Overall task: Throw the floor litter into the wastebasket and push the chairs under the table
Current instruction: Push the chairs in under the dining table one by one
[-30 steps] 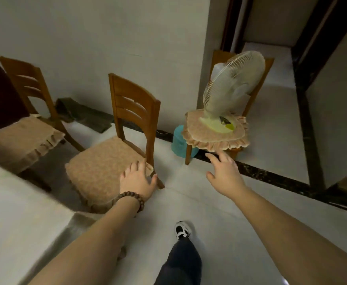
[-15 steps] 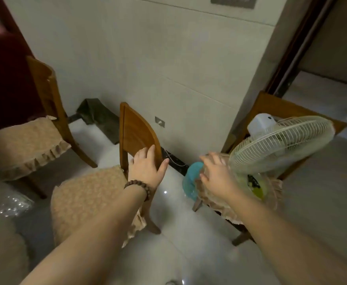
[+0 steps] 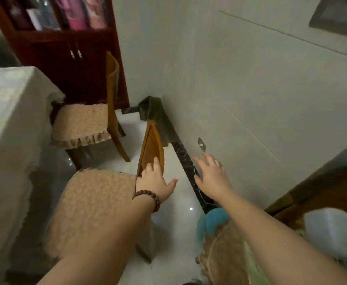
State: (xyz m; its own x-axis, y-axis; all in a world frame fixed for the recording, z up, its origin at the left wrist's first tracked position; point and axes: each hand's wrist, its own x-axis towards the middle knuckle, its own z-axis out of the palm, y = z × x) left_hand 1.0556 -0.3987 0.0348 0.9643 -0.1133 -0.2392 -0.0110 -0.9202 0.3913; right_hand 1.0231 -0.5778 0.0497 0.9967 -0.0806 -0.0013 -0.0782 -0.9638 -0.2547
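While the left hand [image 3: 155, 182], a brown bead bracelet [image 3: 148, 199] round its wrist, rests with straight fingers on the lower back of the near wooden chair with a tan frilled seat cushion [image 3: 94, 210], the right hand [image 3: 211, 177] hangs in the air just beside it, fingers spread wide and holding nothing. This chair has an orange-brown curved backrest seen almost edge-on, and its padded seat lies partly under the edge of the table draped in a pale patterned cloth [image 3: 8, 124] at the left. A second wooden chair with the same tan frilled cushion [image 3: 82, 124] stands farther off, its seat also close against the table, its back towards the white tiled wall [image 3: 240, 79]. Behind it rises a dark red wooden cabinet [image 3: 65, 58]. At the lower right, a round teal plastic object [image 3: 207, 223] sits on the glossy white floor [image 3: 178, 202], near the white housing of a fan [image 3: 331, 231].
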